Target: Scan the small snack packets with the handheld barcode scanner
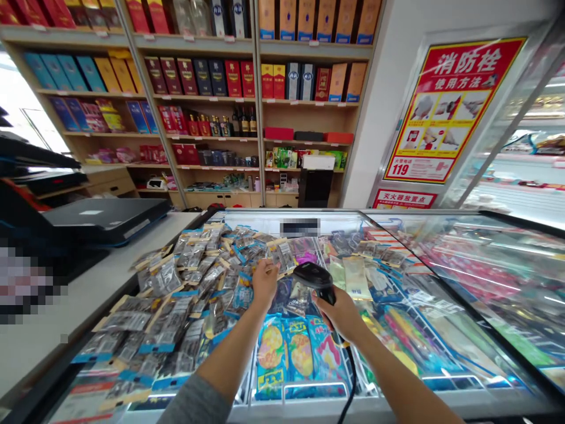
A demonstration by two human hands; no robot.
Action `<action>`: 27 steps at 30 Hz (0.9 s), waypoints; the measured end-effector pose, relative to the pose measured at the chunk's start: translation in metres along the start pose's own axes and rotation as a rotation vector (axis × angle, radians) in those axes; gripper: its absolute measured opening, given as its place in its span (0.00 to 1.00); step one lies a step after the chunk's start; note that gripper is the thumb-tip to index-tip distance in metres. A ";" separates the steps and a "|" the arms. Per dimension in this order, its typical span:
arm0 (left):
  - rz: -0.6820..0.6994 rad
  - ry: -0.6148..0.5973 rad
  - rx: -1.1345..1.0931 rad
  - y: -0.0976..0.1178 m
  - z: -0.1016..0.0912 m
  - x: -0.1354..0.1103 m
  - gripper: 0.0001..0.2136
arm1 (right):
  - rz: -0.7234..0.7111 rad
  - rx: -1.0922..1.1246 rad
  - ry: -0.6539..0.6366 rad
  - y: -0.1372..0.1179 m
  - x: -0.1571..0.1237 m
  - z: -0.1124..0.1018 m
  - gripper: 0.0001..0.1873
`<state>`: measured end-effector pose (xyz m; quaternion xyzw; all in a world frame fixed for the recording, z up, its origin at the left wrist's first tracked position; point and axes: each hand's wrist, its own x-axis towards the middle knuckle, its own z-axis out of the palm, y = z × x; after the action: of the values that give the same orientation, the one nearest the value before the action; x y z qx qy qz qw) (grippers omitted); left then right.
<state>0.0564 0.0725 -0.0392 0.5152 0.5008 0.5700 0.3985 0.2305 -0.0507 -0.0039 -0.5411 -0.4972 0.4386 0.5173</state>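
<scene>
In my right hand [339,315] is a black handheld barcode scanner [312,274], its head tilted toward the left and its cable hanging down. My left hand [265,281] is closed on the edge of a small clear snack packet [283,254] with a tan header, just left of the scanner's head. Many similar packets [194,256] with tan and blue edges lie heaped to the left on the glass top of a freezer. Under the glass, blue ice-cream bags [300,353] sit in a wire basket below my hands.
A counter [48,282] with a flat dark scale-like device [106,218] runs along the left. Shelves [203,103] of boxed bottles stand behind the freezer. A red fire-hydrant poster [454,109] hangs at right, above another glass-topped freezer section [477,265].
</scene>
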 end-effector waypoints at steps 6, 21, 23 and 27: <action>-0.055 0.015 -0.087 0.006 0.003 -0.006 0.12 | -0.009 -0.061 0.011 -0.007 -0.004 0.000 0.10; 0.030 -0.157 0.023 0.008 0.000 0.000 0.15 | 0.136 0.619 0.073 -0.008 0.026 -0.035 0.23; -0.003 -0.210 0.024 0.012 0.014 0.003 0.16 | 0.112 0.688 0.169 -0.005 0.034 -0.060 0.23; -0.110 -0.354 -0.060 0.031 0.086 0.008 0.16 | -0.015 0.799 0.368 0.000 0.048 -0.100 0.22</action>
<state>0.1422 0.0885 -0.0101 0.5672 0.4333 0.4625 0.5260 0.3349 -0.0155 0.0056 -0.3639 -0.1920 0.4890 0.7691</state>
